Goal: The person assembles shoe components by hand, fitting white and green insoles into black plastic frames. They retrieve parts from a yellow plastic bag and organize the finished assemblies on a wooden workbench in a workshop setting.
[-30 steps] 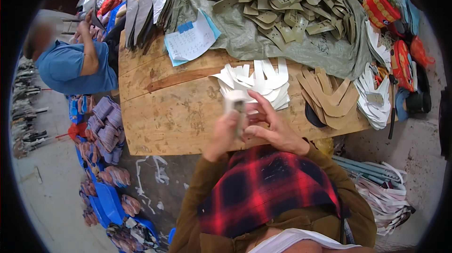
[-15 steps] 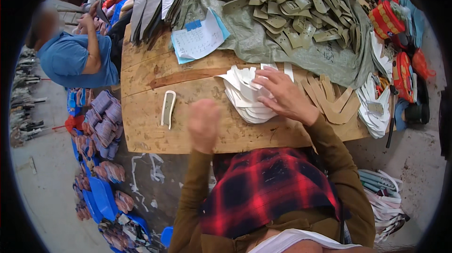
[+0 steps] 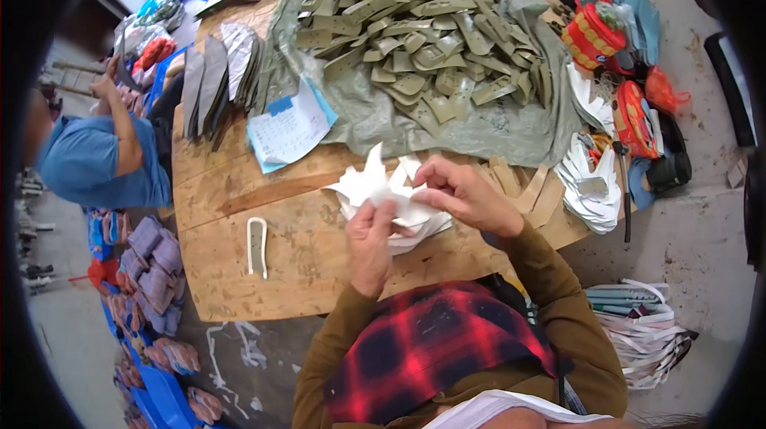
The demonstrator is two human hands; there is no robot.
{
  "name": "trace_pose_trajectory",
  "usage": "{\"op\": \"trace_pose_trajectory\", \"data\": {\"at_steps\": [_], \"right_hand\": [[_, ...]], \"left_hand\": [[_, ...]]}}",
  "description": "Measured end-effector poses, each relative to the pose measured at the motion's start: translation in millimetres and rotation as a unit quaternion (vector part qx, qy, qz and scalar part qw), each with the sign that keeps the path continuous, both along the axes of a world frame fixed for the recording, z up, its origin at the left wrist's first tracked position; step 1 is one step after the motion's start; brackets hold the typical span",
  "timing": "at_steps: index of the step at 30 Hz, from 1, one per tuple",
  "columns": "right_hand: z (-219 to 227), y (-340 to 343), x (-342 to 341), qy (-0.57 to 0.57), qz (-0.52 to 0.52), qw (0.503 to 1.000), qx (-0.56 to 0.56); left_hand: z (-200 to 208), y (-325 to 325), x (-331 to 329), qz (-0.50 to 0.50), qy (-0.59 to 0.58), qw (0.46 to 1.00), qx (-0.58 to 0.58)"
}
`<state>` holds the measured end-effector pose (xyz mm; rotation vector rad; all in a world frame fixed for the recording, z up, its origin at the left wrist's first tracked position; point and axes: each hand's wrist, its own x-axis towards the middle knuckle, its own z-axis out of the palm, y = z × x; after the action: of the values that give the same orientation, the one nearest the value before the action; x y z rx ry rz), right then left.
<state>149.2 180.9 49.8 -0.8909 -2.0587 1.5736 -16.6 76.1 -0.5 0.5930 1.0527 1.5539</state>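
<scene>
Actually, the piece between the two hands is not easy to read: the fingers cover part of it, and its lower edge mixes with the white stack (image 3: 419, 242) below. The left hand (image 3: 369, 244) grasps this white piece (image 3: 384, 199) between thumb and fingers. The right hand (image 3: 472, 199) has its fingers bent at the right side of the piece; whether they pinch it, I cannot tell. Some tan pieces (image 3: 545, 196), to the right of the right hand, are partly hidden by it. Far left of the hands, a person in a blue shirt (image 3: 104, 162) is cut by the dark rim.

Beyond the right hand, to its right, stands a red and yellow container (image 3: 594, 35); what it holds is unclear. A blue tub (image 3: 166, 397), low and left of the left hand, is cut off below, with striped bundles (image 3: 152, 249) near it.

Left of the left hand lies a narrow U-shaped part (image 3: 256, 244) with white rim and olive middle. Beyond both hands, curved olive pieces (image 3: 435, 46) with small holes are heaped on a wrinkled green sheet (image 3: 499, 135), over the stained wooden table (image 3: 209, 197).
</scene>
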Motion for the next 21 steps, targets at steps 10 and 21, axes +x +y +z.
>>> {"op": "trace_pose_trajectory", "data": {"at_steps": [10,21], "right_hand": [[-89,182,112,-0.382,-0.088,0.659,0.642],[-82,142,122,0.213,-0.412,0.883,-0.079]], "left_hand": [[34,-4,-28,-0.042,-0.208,0.977,0.001],[40,-3,-17,-0.086,-0.387,0.917,-0.038]]}}
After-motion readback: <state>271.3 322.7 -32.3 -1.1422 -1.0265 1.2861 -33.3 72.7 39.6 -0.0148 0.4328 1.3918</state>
